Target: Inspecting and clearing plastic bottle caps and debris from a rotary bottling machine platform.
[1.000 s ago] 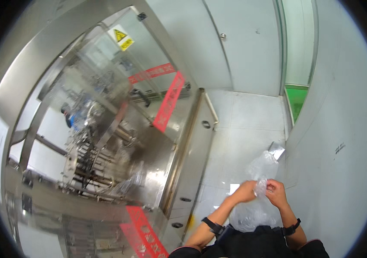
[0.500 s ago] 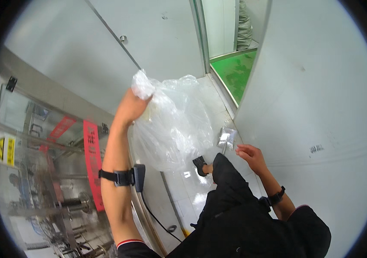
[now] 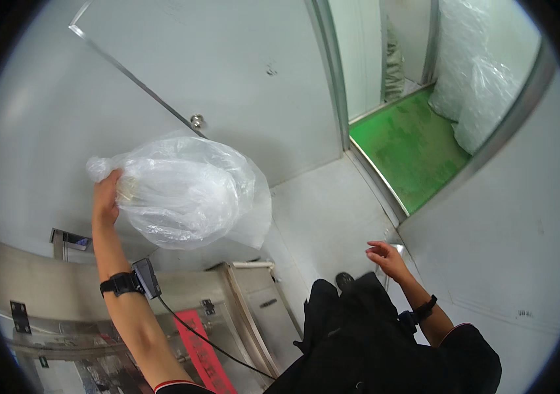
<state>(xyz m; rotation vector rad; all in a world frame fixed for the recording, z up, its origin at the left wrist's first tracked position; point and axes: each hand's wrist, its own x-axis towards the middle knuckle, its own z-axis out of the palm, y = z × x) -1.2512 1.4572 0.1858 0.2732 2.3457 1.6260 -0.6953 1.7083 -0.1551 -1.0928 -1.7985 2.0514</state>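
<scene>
A large clear plastic bag (image 3: 194, 194) hangs out to the left, its gathered neck gripped by my left hand (image 3: 105, 197). The bag billows rightward from the grip, and a pale yellowish patch shows through near my fingers. What else it may hold I cannot make out. My right hand (image 3: 388, 258) is held low on the right with its fingers apart and nothing in them. Just behind that hand lies a shiny silvery thing (image 3: 399, 249) on the floor, mostly hidden by it.
Ahead stands a grey door (image 3: 240, 72) with a round knob (image 3: 197, 121). Right of it, a doorway opens onto a green floor (image 3: 411, 144) where big filled clear bags (image 3: 473, 85) stand. A metal machine with clear panels (image 3: 96, 354) is at lower left. A grey panel (image 3: 510, 249) borders the right.
My left hand has swung the bag left, away from the floor by my feet. The view has turned right, bringing the bags beyond the doorway into sight. My right hand stays free.
</scene>
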